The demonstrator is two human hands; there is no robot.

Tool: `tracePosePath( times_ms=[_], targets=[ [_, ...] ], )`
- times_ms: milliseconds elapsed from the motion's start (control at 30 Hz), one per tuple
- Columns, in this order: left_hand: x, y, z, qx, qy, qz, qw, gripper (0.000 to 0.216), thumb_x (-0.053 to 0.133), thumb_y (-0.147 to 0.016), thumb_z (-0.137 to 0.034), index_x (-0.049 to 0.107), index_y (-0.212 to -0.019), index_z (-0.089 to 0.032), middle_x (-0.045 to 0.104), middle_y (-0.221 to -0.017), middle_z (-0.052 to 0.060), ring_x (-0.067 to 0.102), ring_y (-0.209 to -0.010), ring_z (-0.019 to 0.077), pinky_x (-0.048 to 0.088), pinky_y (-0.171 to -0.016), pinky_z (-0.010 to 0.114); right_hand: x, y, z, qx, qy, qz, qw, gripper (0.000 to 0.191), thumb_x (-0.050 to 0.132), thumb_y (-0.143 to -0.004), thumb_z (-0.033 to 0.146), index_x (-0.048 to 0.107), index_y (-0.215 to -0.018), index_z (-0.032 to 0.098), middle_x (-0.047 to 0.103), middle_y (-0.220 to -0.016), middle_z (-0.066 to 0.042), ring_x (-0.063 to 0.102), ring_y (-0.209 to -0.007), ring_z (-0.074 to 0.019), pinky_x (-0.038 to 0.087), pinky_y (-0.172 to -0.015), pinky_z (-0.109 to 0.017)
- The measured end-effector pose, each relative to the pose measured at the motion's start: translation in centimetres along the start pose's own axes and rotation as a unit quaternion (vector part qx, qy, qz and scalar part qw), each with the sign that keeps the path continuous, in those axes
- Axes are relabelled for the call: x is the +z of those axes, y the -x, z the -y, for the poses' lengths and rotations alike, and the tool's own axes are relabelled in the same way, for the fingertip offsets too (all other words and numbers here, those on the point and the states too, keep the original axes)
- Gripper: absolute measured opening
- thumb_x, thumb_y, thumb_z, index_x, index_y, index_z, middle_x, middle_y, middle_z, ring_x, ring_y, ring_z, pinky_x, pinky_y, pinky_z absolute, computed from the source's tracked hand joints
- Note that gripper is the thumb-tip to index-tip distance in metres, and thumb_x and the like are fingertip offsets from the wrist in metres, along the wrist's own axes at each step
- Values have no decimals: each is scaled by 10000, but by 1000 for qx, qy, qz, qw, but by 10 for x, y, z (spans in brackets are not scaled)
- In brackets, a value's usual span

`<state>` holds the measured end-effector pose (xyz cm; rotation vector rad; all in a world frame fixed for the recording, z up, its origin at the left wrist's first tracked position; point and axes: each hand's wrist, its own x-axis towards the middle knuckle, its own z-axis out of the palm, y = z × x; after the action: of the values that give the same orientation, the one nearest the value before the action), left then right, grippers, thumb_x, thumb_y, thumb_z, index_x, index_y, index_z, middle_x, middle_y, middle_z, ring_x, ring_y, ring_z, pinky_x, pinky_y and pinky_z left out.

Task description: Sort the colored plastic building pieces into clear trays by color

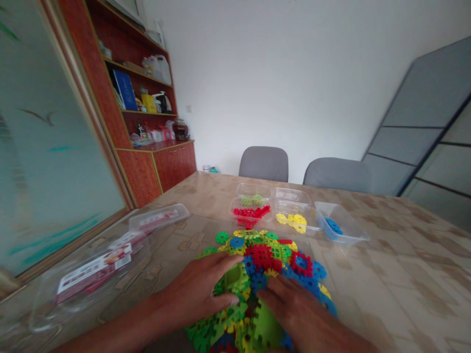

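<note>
A pile of interlocking plastic building pieces in green, yellow, blue and red lies on the table in front of me. My left hand rests at the pile's left side, thumb and forefinger spread apart around a light green square piece without closing on it. My right hand reaches into the middle of the pile with its fingers curled together; their tips are partly hidden. Blue flower-shaped pieces lie just beyond those fingers, and a green panel is below them. A red square piece sits on the right.
Behind the pile stand clear plastic boxes with red pieces, yellow pieces and blue pieces. Clear packaging with printed labels and a clear lid lie on the left. Two grey chairs stand across the table.
</note>
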<state>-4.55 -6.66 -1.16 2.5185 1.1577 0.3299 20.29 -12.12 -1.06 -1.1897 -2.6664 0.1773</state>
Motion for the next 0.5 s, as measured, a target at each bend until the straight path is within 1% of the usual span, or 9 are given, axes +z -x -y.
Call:
tracePosePath(
  times_ms=[100,200,267,333,367,433,500],
  targets=[
    [-1,-1,-3,-5,1,3,1000,691,695,-767,-316,429,-1403,-282,514,-1398,51,500,-1244,289,402,-1036,403,16,-2,2,-28,54,-2,998,233,623,-831,229,634,-1062,204,683,-950,-59,648,-865,-235,521,-735,-326],
    [-2,-1,-4,-7,3,7,1000,701,701,-759,-306,430,-1405,-273,515,-1396,60,499,-1245,290,399,-1038,402,25,-3,2,-29,85,-21,996,219,594,-844,194,630,-1059,212,690,-902,-44,668,-808,-235,523,-683,-330],
    [-2,0,-4,-7,4,14,1000,705,698,-763,-302,422,-1410,-271,508,-1402,63,491,-1251,290,394,-1042,405,23,-3,2,-26,77,-16,997,232,625,-812,213,632,-1044,198,691,-903,-55,669,-810,-244,532,-688,-339],
    [-2,0,-4,-1,7,16,1000,702,695,-768,-302,418,-1412,-273,503,-1405,65,481,-1260,291,391,-1043,404,15,-4,4,-18,54,10,998,305,683,-749,253,637,-1039,171,691,-931,-85,663,-836,-268,542,-719,-368],
    [-2,1,-3,5,11,19,1000,704,694,-771,-304,412,-1416,-278,500,-1407,63,476,-1264,290,388,-1046,402,11,-4,4,-11,36,24,999,377,721,-705,278,638,-1052,155,689,-962,-106,656,-865,-288,545,-748,-391],
    [-1,1,-3,17,24,29,999,728,700,-770,-314,389,-1429,-294,496,-1410,57,469,-1269,289,383,-1050,401,3,-5,4,14,4,36,999,561,783,-621,286,620,-1131,118,672,-1067,-155,628,-961,-334,529,-837,-445],
    [1,1,-2,26,39,46,998,773,716,-761,-324,356,-1445,-313,487,-1417,53,471,-1267,291,385,-1048,402,-2,-5,0,46,-21,28,998,738,803,-588,248,550,-1261,82,615,-1212,-201,568,-1093,-372,482,-938,-485]
  ],
)
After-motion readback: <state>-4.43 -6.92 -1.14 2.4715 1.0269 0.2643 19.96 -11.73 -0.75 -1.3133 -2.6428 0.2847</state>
